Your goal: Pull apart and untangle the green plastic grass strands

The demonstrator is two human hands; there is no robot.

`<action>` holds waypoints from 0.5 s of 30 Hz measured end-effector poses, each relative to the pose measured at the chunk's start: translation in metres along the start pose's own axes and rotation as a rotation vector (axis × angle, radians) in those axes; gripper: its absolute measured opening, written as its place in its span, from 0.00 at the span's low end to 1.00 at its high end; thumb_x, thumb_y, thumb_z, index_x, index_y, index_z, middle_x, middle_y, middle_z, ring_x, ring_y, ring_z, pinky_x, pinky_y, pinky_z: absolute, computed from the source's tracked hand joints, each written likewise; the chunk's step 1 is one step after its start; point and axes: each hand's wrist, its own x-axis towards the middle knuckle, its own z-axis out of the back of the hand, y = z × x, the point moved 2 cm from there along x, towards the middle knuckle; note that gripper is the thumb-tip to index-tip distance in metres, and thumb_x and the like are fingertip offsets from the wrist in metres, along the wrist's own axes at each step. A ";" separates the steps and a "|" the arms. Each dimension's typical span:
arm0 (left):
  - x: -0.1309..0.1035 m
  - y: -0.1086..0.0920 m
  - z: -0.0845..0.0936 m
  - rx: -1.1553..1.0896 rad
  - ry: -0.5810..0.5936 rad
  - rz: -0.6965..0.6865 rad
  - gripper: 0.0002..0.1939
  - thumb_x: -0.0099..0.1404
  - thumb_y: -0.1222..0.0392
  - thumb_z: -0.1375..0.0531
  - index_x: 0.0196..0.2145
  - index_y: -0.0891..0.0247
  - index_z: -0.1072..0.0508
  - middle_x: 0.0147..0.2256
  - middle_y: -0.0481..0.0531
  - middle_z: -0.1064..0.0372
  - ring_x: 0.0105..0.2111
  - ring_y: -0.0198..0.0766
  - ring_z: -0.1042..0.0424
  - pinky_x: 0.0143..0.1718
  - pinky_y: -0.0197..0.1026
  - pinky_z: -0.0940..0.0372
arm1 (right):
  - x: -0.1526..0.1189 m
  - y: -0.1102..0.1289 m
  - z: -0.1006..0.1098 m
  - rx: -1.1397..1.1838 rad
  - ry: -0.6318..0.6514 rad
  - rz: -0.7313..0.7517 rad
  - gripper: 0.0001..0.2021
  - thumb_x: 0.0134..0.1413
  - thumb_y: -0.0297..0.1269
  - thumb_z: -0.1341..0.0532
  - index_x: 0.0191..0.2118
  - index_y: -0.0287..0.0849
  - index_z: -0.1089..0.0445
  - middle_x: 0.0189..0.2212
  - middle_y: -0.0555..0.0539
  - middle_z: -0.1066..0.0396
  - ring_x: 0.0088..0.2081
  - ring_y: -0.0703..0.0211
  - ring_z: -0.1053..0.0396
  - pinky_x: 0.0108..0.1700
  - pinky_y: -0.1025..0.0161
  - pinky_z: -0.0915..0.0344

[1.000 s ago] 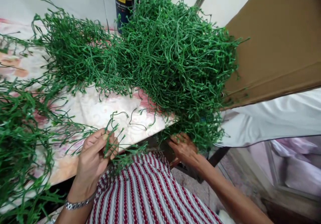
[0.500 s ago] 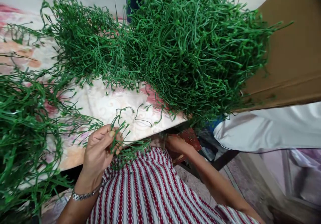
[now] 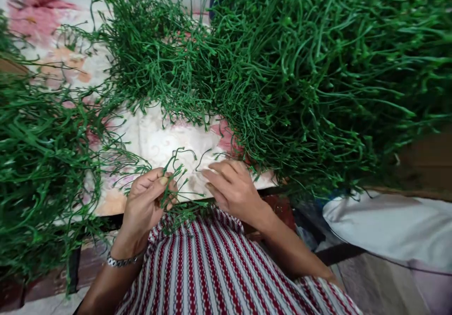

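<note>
My left hand (image 3: 148,202), with a metal bracelet at the wrist, pinches a small bunch of thin green stems (image 3: 178,171) near the table's front edge. More green sprigs (image 3: 187,211) hang below it at the edge, over the striped cloth. My right hand (image 3: 231,188) is over the table edge to the right, fingers bent and close together by a loose thin stem (image 3: 202,157). Whether anything sits between those fingertips is too small to tell.
A large heap of green stems (image 3: 300,70) covers the right and back of the flowered table (image 3: 158,133). Another heap (image 3: 42,159) lies at the left, and a smaller one (image 3: 148,56) behind. Brown cardboard (image 3: 427,159) and white fabric (image 3: 384,223) are at the right.
My right hand has risen from below the table edge to the loose stem on the tabletop. My left hand keeps its pinch on the bunch. The view has shifted, with the heaps appearing larger.
</note>
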 end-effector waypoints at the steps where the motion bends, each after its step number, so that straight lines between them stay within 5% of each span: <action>1: 0.000 -0.001 -0.001 -0.006 -0.021 -0.002 0.11 0.53 0.58 0.37 0.21 0.65 0.36 0.17 0.44 0.40 0.16 0.28 0.41 0.15 0.31 0.45 | 0.014 -0.002 -0.008 -0.038 0.032 0.016 0.14 0.58 0.34 0.47 0.49 0.40 0.35 0.46 0.41 0.34 0.48 0.53 0.40 0.48 0.55 0.41; 4: -0.001 -0.002 -0.002 -0.035 -0.075 -0.026 0.11 0.53 0.59 0.38 0.21 0.65 0.35 0.18 0.45 0.39 0.16 0.27 0.42 0.15 0.31 0.45 | 0.043 -0.004 -0.026 -0.117 0.138 0.026 0.17 0.58 0.38 0.47 0.52 0.40 0.38 0.54 0.39 0.41 0.55 0.47 0.47 0.52 0.50 0.45; 7: -0.002 -0.001 -0.002 -0.055 -0.109 -0.075 0.09 0.54 0.61 0.38 0.22 0.65 0.35 0.19 0.46 0.38 0.17 0.28 0.41 0.15 0.31 0.45 | 0.048 -0.006 -0.032 -0.179 0.202 0.031 0.16 0.59 0.31 0.50 0.52 0.37 0.38 0.53 0.40 0.39 0.52 0.48 0.44 0.52 0.52 0.43; 15: -0.003 0.002 -0.005 -0.060 -0.109 -0.080 0.11 0.52 0.59 0.37 0.22 0.65 0.36 0.19 0.45 0.38 0.16 0.28 0.42 0.16 0.32 0.44 | -0.015 -0.017 -0.010 -0.201 0.173 0.004 0.17 0.57 0.27 0.49 0.52 0.35 0.37 0.53 0.41 0.37 0.52 0.51 0.42 0.53 0.53 0.41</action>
